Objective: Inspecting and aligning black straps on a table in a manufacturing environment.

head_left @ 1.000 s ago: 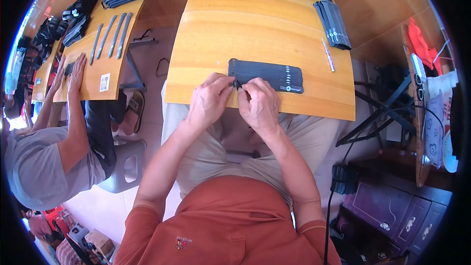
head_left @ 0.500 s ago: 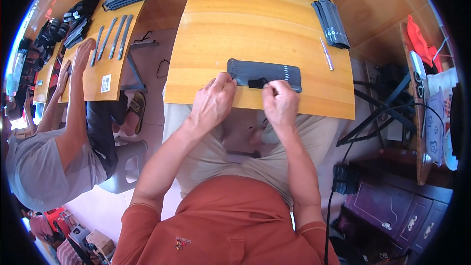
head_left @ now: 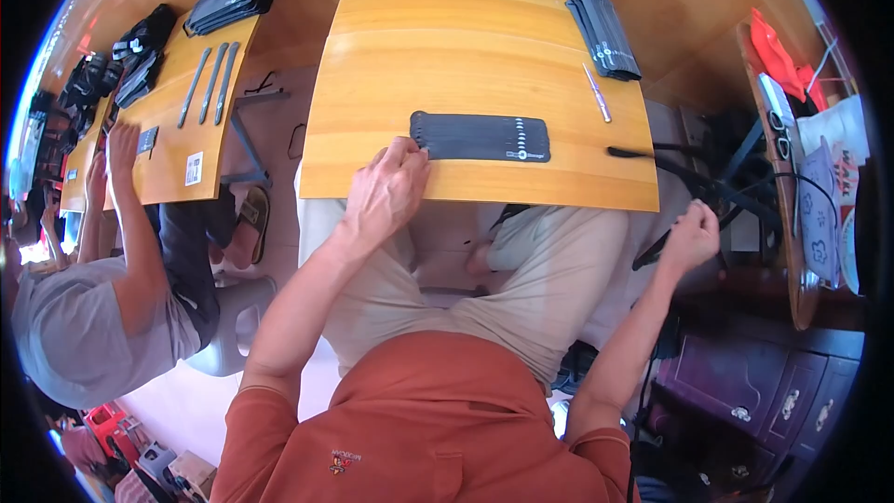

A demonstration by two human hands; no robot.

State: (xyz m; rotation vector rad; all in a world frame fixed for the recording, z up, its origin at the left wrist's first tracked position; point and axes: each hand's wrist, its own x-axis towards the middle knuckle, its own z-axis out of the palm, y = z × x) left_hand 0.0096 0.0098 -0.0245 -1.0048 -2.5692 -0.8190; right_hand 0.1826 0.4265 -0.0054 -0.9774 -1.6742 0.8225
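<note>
A flat row of black straps (head_left: 480, 137) lies near the front edge of the wooden table, with a line of white marks at its right end. My left hand (head_left: 389, 184) is closed at the row's near left corner, thumb and fingers pinched on it. Off the table's right edge, my right hand (head_left: 694, 235) is closed in a pinch. A loose black strap (head_left: 629, 152) juts over that edge and runs toward my right hand; dark table legs behind hide where it meets the fingers.
Strap bundles (head_left: 603, 35) and a purple pen-like tool (head_left: 598, 93) lie at the table's (head_left: 466, 47) right side. Left, a co-worker sits at another table (head_left: 177, 163) with several straps. A shelf (head_left: 799, 251) holding scissors and a red cloth stands right, above a dark cabinet (head_left: 717, 382).
My right hand has swung from the strap row out past the table's right edge, and the folded black piece is gone from the row. My left hand stays at its corner.
</note>
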